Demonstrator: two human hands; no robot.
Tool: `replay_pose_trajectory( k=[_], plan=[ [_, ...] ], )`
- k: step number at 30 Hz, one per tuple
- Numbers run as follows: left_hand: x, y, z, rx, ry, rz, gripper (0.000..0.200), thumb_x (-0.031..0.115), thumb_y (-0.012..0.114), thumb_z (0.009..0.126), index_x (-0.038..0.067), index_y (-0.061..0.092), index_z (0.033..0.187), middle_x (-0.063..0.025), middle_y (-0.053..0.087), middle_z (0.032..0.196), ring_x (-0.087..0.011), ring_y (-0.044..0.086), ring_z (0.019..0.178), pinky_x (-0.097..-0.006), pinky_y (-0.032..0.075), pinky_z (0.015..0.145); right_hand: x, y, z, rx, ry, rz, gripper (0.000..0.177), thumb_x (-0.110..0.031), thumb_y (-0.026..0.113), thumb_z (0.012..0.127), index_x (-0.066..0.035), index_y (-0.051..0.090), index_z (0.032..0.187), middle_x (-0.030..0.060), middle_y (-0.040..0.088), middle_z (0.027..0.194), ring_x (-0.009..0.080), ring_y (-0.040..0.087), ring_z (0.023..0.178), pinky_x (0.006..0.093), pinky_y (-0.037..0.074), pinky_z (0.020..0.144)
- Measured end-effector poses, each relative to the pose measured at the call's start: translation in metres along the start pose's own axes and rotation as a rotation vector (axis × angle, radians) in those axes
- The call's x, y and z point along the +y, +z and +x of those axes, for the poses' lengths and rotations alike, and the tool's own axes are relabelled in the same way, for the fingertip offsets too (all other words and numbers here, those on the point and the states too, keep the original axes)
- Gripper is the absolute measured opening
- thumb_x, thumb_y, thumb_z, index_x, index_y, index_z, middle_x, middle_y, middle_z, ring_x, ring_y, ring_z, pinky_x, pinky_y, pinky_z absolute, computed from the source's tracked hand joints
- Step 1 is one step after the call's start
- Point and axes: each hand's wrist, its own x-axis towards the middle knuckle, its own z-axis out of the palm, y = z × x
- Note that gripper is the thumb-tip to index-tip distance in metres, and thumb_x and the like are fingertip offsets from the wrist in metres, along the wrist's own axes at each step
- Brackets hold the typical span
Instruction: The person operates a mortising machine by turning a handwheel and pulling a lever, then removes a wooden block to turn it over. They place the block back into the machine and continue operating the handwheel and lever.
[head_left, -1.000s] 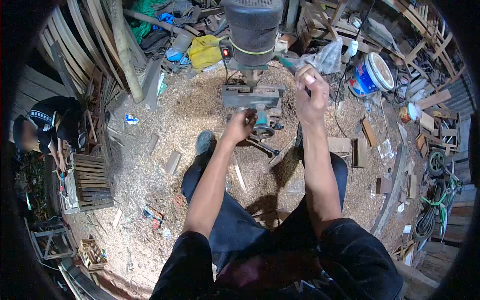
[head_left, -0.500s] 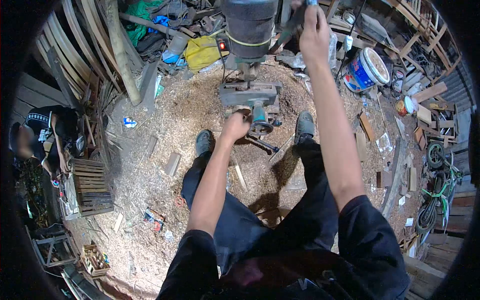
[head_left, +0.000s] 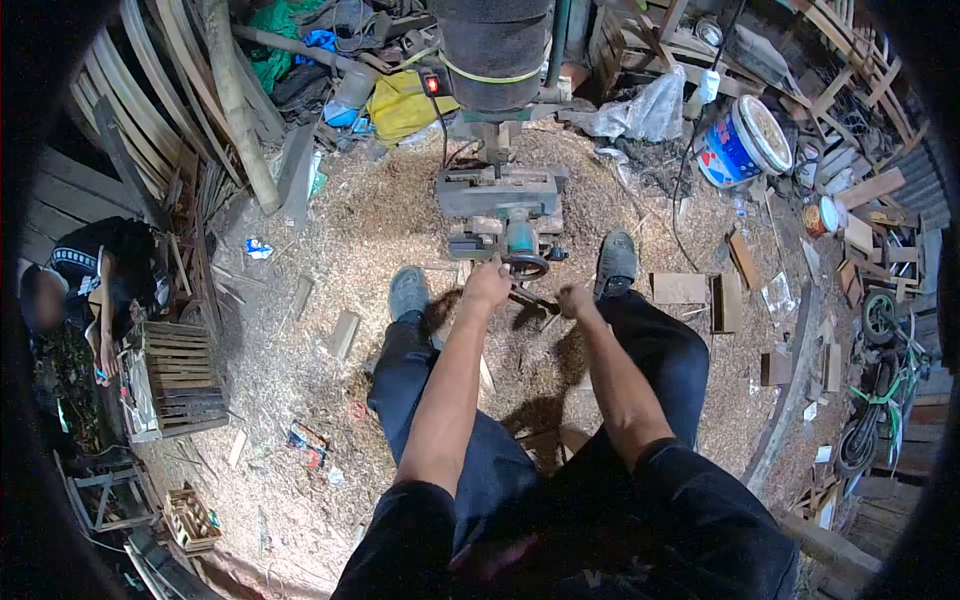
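Note:
The drill press (head_left: 492,60), with its large dark motor housing, stands in front of me over a grey vise-like table (head_left: 500,195). My left hand (head_left: 487,282) is closed around something at the left edge of the black handwheel (head_left: 525,266); what it grips is too small to make out. To the right and a little lower, my right hand (head_left: 577,300) is closed at the end of a dark lever bar (head_left: 535,299). The quill and bit area above the vise is partly hidden by the housing.
Wood shavings cover the floor around my shoes (head_left: 617,262). Wood blocks (head_left: 679,288) and a white-blue bucket (head_left: 732,150) are at the right. A person (head_left: 95,265) sits at the far left beside a slatted crate (head_left: 182,375). A yellow cloth (head_left: 408,107) lies behind.
My right hand has come down from high beside the motor housing to the lever bar. My left hand has shifted slightly down and right. The view has shifted a little.

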Motion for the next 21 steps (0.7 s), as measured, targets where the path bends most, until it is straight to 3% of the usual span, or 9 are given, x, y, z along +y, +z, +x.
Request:
replay_pose_trajectory(
  k=[1, 3, 4, 7, 12, 15, 18, 21],
  plan=[
    [-0.003, 0.0, 0.003, 0.016, 0.012, 0.015, 0.057, 0.026, 0.046, 0.09, 0.0, 0.039, 0.14, -0.0273, 0.061, 0.113, -0.0401, 0.06, 0.105, -0.0463, 0.046, 0.095, 0.01, 0.027, -0.005, 0.005, 0.008, -0.068, 0.04, -0.039, 0.062, 0.081, 0.0, 0.072, 0.085, 0.0253, 0.067, 0.087, 0.0393, 0.066, 0.086, 0.0464, 0.052, 0.078],
    [-0.011, 0.005, 0.004, 0.047, 0.029, 0.034, 0.054, 0.025, 0.046, 0.091, 0.002, 0.042, 0.139, -0.0264, 0.062, 0.111, -0.0401, 0.06, 0.104, -0.0459, 0.047, 0.094, 0.021, 0.051, -0.024, 0.069, 0.126, 0.336, 0.039, -0.038, 0.065, 0.08, 0.001, 0.071, 0.085, 0.025, 0.068, 0.084, 0.0378, 0.067, 0.084, 0.0439, 0.052, 0.076],
    [-0.014, 0.008, 0.004, 0.034, 0.034, 0.013, 0.055, 0.025, 0.046, 0.091, 0.004, 0.04, 0.141, -0.0267, 0.062, 0.112, -0.0405, 0.059, 0.106, -0.0456, 0.046, 0.095, 0.024, 0.061, -0.025, 0.195, 0.205, 0.427, 0.038, -0.036, 0.068, 0.079, 0.002, 0.071, 0.087, 0.0236, 0.068, 0.083, 0.0364, 0.068, 0.082, 0.0416, 0.052, 0.073],
    [-0.015, 0.004, -0.004, -0.059, 0.024, -0.029, 0.059, 0.024, 0.045, 0.092, 0.009, 0.029, 0.147, -0.0281, 0.059, 0.117, -0.0419, 0.057, 0.11, -0.0446, 0.044, 0.098, 0.047, 0.088, -0.001, 0.224, 0.231, 0.644, 0.036, -0.032, 0.07, 0.077, 0.002, 0.07, 0.089, 0.023, 0.069, 0.084, 0.0375, 0.067, 0.084, 0.0411, 0.052, 0.075],
    [-0.012, -0.011, -0.017, -0.212, 0.037, -0.058, 0.069, 0.026, 0.043, 0.094, 0.013, 0.007, 0.152, -0.0309, 0.049, 0.131, -0.0431, 0.049, 0.122, -0.0426, 0.035, 0.107, 0.056, 0.101, 0.015, 0.206, 0.382, 0.514, 0.03, -0.026, 0.072, 0.076, -0.001, 0.07, 0.092, 0.0209, 0.069, 0.09, 0.0378, 0.067, 0.085, 0.0413, 0.053, 0.077],
    [-0.021, -0.003, -0.01, -0.195, 0.052, -0.113, 0.069, 0.024, 0.05, 0.094, 0.012, 0.013, 0.152, -0.0305, 0.046, 0.134, -0.0399, 0.047, 0.126, -0.038, 0.037, 0.105, 0.038, 0.102, 0.002, 0.265, 0.399, 0.482, 0.029, -0.026, 0.073, 0.076, -0.002, 0.071, 0.092, 0.0199, 0.07, 0.09, 0.0369, 0.067, 0.085, 0.0406, 0.053, 0.077],
    [-0.021, 0.004, -0.007, -0.148, 0.119, -0.093, 0.069, 0.024, 0.049, 0.095, 0.01, 0.011, 0.151, -0.0301, 0.046, 0.135, -0.0397, 0.047, 0.126, -0.0378, 0.036, 0.106, 0.033, 0.108, 0.002, 0.266, 0.341, 0.545, 0.027, -0.027, 0.074, 0.075, -0.004, 0.072, 0.09, 0.0191, 0.07, 0.086, 0.0359, 0.068, 0.086, 0.0405, 0.053, 0.078],
    [-0.009, -0.007, -0.011, -0.194, 0.035, -0.097, 0.064, 0.023, 0.048, 0.096, 0.007, 0.018, 0.15, -0.029, 0.046, 0.136, -0.0385, 0.047, 0.127, -0.0369, 0.035, 0.107, 0.032, 0.108, 0.0, 0.222, 0.319, 0.509, 0.026, -0.028, 0.073, 0.076, -0.005, 0.074, 0.087, 0.0186, 0.07, 0.084, 0.0359, 0.068, 0.085, 0.0404, 0.053, 0.078]
  ],
)
